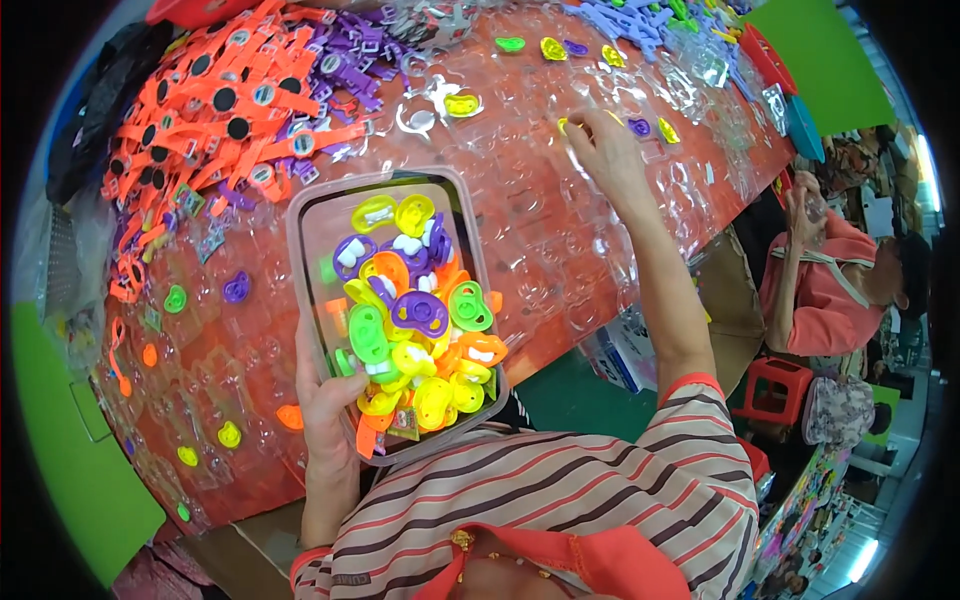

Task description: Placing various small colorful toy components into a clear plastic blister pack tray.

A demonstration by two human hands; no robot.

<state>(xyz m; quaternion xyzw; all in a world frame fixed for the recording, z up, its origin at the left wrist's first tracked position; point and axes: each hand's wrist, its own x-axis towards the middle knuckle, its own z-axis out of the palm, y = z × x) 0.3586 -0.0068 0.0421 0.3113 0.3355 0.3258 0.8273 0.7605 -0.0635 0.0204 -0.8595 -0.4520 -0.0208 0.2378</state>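
My left hand (pixel 330 405) grips the lower left rim of a clear plastic tub (pixel 297 250), thumb over the edge. Inside lies a heap of toy pacifiers (pixel 420 314) in purple, yellow, green and orange, several with white teeth-like parts. Out over the table, my right hand (pixel 603 150) has its fingers bent down at the clear blister packaging (pixel 530 215). A yellow toy pacifier (pixel 562 125) shows at those fingertips, mostly covered by them. Just right of that hand, a purple pacifier (pixel 639 127) and a yellow one (pixel 668 130) lie in the blisters.
Orange toy watches (pixel 235 95) are piled at the far left, beside purple ones (pixel 355 60). Blue toy pieces (pixel 625 25) lie at the far right. Single pacifiers are scattered over the red table (pixel 570 345). A co-worker (pixel 830 280) sits at the right near a red stool (pixel 775 390).
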